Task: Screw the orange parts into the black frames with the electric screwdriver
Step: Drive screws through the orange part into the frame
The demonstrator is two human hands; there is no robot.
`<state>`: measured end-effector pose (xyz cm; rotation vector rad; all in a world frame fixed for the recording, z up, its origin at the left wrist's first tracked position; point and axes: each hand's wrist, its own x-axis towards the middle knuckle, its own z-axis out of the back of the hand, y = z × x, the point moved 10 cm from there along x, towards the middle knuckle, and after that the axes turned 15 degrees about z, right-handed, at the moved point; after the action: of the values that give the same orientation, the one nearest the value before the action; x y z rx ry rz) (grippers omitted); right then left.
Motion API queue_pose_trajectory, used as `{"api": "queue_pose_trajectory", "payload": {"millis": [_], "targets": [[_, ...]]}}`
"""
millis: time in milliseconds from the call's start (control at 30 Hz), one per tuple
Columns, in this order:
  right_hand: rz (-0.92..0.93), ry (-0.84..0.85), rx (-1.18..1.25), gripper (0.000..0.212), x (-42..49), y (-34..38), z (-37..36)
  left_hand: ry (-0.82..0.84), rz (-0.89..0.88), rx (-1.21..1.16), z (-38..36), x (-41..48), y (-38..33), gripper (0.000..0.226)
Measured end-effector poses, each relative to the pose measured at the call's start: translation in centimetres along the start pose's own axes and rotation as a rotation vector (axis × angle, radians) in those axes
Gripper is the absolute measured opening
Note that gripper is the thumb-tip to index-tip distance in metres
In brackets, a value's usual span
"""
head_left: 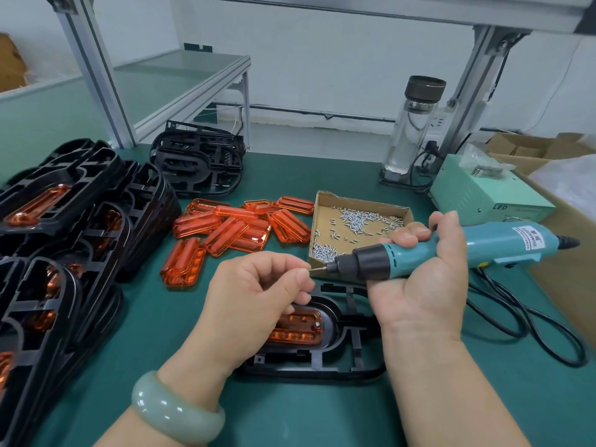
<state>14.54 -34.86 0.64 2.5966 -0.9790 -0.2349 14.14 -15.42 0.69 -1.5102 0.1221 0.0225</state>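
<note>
- Orange part (298, 329) sits seated in a black frame (351, 356) that lies flat on the green counter (290, 414), low in the middle of the frame, and a small silvery dot shows at its right end.
- My right hand (419, 285) is right of centre, palm up, with the fingers wrapped round the electric screwdriver (451, 250). It lies nearly level with its bit pointing left.
- My left hand (254, 295) is at the centre with the fingers curled. Thumb and forefinger pinch a small screw (309, 270) held right at the tip of the bit.
- Both hands are above the black frame, and the left one covers its left end. I cannot tell whether it touches.
- Behind the electric screwdriver, a shallow cardboard tray (322, 204) holds loose screws (354, 219).
- Just left of the tray, a pile of loose orange parts (232, 230) lies on the counter, some overlapping.
- Along the left edge stand stacks of finished frames (64, 237) with orange pieces in them.
- Further back, in the upper middle left, is a stack of bare frames (200, 162).
- A black cable (532, 333) runs from the tool's tail and loops over the counter at the right.
- In the upper right sits a pale green power box (483, 191), with a clear bottle (412, 127) with a dark lid just to its left.
- A pale green bangle (174, 411) is round my left wrist, at the bottom of the frame.
</note>
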Motion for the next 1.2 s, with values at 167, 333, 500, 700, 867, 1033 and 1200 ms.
{"api": "queue_pose_trajectory", "payload": {"millis": [167,333,500,700,867,1033,1200], "targets": [[0.016,0.039,0.006,0.025,0.0,0.2,-0.5,-0.009,-0.042,0.043,0.0,-0.2,-0.3,0.018],[0.013,0.037,0.012,0.023,0.3,0.4,-0.4,0.018,-0.029,0.003,-0.3,-0.2,-0.3,0.014],[0.019,0.029,0.007,0.022,0.5,0.5,-0.2,0.001,-0.020,-0.012,-0.1,-0.2,-0.2,0.012],[0.027,0.062,-0.016,0.019,0.3,0.3,-0.3,-0.022,-0.041,0.043,0.0,-0.2,-0.3,0.014],[0.028,0.090,-0.042,0.020,0.5,0.5,-0.5,-0.024,-0.087,0.153,0.7,-0.1,-0.9,0.018],[0.044,0.086,-0.100,0.021,1.1,1.1,-0.4,-0.100,0.001,0.533,3.3,1.1,0.2,0.020],[0.043,0.082,-0.104,0.021,1.1,1.0,-0.3,0.063,0.206,0.743,3.4,1.1,3.6,0.018]]}}
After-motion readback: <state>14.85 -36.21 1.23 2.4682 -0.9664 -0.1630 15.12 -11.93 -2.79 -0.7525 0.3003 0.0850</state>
